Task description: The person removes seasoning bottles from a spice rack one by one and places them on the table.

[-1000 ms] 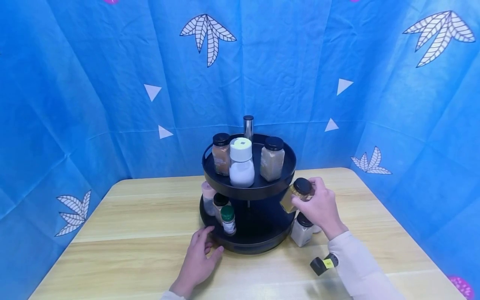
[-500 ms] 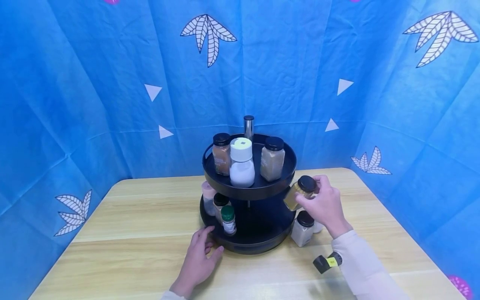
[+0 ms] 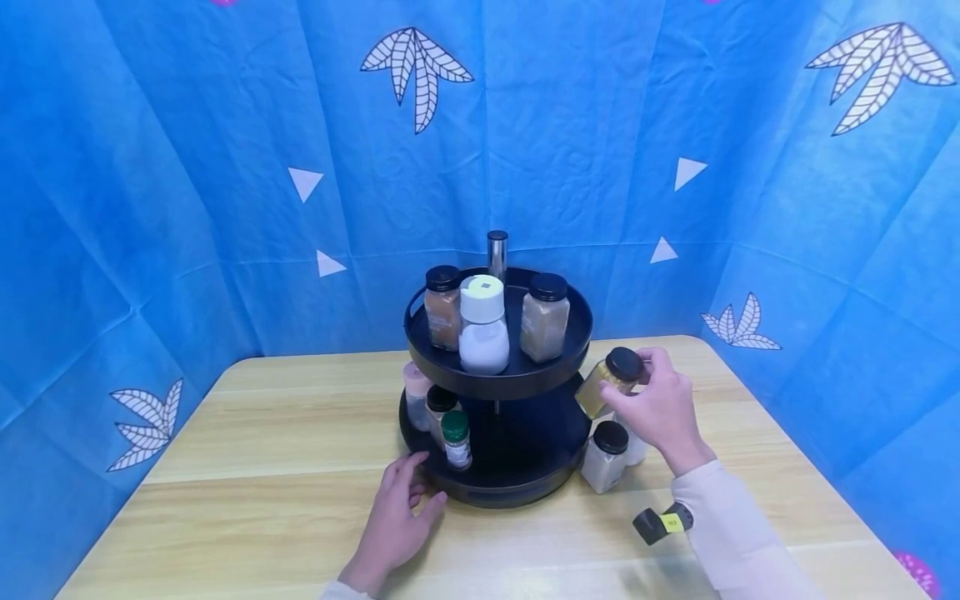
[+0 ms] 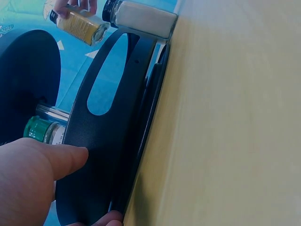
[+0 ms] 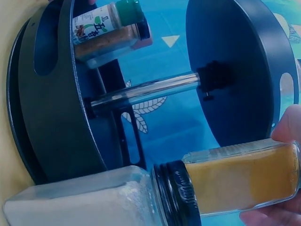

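Blue cloth (image 3: pixel 225 125) with leaf prints hangs behind and at both sides of a pale wooden table (image 3: pixel 262 442). On it we see a black two-tier stand (image 3: pixel 495 387) with bottles and jars on both levels.

Our right hand (image 3: pixel 660 408) pinches a yellow-filled jar (image 3: pixel 600 390), thumb on the near side and fingers beyond, close to the black lid; no other thing is in its grasp. We hold the jar off the table, just right of the stand, tilted: the lid points up and right toward our palm, the base down and left toward the lower tier. So the jar lies between our right hand and the stand, well apart from our left hand (image 3: pixel 397 512).

That left hand is loosely spread, with its thumb against the lower tier's wall; how firmly the partly hidden fingers press, we can't quite tell. Below the raised jar, a pale-filled jar (image 3: pixel 603 467) stands upright beside the stand. A green-capped jar (image 3: pixel 456 442) sits in the lower tier, nearer our left hand.
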Demonstrator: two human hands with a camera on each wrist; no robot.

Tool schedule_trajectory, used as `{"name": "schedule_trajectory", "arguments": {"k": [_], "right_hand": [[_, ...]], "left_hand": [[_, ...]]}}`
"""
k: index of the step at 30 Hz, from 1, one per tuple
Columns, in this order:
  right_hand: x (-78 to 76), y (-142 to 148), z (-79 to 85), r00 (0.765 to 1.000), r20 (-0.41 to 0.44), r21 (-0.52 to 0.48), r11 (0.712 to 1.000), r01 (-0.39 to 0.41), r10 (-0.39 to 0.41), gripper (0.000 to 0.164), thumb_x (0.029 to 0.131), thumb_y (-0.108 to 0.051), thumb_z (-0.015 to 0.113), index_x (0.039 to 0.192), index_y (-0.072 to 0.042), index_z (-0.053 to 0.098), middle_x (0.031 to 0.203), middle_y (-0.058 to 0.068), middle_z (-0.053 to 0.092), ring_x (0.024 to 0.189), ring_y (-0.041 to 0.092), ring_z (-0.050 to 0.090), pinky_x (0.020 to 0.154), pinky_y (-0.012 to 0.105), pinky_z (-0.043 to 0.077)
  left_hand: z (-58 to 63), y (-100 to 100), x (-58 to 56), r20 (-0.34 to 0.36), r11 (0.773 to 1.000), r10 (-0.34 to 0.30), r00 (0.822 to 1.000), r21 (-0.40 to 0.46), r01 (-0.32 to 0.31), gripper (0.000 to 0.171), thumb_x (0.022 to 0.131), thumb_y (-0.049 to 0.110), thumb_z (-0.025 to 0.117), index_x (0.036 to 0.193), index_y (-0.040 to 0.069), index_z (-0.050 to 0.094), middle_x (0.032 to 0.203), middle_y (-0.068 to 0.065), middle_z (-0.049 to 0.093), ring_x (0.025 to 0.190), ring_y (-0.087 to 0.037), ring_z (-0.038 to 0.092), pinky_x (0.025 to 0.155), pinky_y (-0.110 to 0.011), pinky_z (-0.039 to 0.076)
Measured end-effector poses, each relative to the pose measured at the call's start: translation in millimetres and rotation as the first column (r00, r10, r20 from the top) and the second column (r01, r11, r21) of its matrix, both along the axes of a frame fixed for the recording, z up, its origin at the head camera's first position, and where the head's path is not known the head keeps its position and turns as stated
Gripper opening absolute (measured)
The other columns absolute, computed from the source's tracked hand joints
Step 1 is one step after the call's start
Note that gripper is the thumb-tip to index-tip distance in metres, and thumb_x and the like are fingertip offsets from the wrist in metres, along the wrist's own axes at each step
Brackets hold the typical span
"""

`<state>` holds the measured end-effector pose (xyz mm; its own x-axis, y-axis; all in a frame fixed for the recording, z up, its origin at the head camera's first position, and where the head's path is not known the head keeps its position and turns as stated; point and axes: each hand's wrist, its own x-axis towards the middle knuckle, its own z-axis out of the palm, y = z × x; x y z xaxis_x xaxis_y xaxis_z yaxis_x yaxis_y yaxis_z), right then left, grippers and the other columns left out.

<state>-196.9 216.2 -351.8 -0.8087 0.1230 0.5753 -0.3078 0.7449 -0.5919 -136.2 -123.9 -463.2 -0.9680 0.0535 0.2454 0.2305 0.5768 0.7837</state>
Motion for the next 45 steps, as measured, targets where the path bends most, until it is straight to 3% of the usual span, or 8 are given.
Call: {"name": "schedule_trajectory", "arguments": {"k": [15, 28, 45], "right_hand": [[0.9, 10, 0.9, 0.997, -0.067, 0.011, 0.999, 0.031, -0.031, 0.05, 0.068, -0.019, 0.078, 0.103, 0.004, 0.051, 0.081, 0.026, 0.07, 0.066, 0.033, 0.066, 0.057, 0.046, 0.05], [5.3, 19, 5.5, 0.999, -0.037, 0.02, 0.999, 0.037, -0.036, 0.051, 0.071, -0.019, 0.077, 0.106, 0.006, 0.05, 0.086, 0.029, 0.07, 0.067, 0.034, 0.065, 0.058, 0.043, 0.05], [9.3, 25, 5.6, 0.998, -0.054, 0.018, 0.999, 0.047, -0.046, 0.051, 0.069, -0.017, 0.078, 0.106, 0.006, 0.051, 0.084, 0.029, 0.07, 0.07, 0.036, 0.067, 0.056, 0.042, 0.051]], "left_hand": [[1.6, 0, 0.4, 0.023, 1.0, 0.007, 1.0, 0.0, -0.007, 0.061, 0.083, 0.013, 0.07, 0.137, 0.006, 0.042, 0.138, -0.025, 0.038, 0.104, -0.032, 0.058, 0.089, -0.042, 0.054], [-0.3, 1, -0.1, 0.011, 1.0, 0.015, 1.0, -0.013, -0.015, 0.061, 0.082, 0.012, 0.071, 0.136, 0.005, 0.042, 0.138, -0.025, 0.038, 0.102, -0.032, 0.059, 0.088, -0.042, 0.055], [2.1, 1, 0.1, 0.058, 1.0, 0.017, 0.998, -0.009, -0.017, 0.062, 0.084, 0.015, 0.07, 0.138, 0.007, 0.041, 0.141, -0.024, 0.036, 0.105, -0.031, 0.058, 0.091, -0.042, 0.054]]}}
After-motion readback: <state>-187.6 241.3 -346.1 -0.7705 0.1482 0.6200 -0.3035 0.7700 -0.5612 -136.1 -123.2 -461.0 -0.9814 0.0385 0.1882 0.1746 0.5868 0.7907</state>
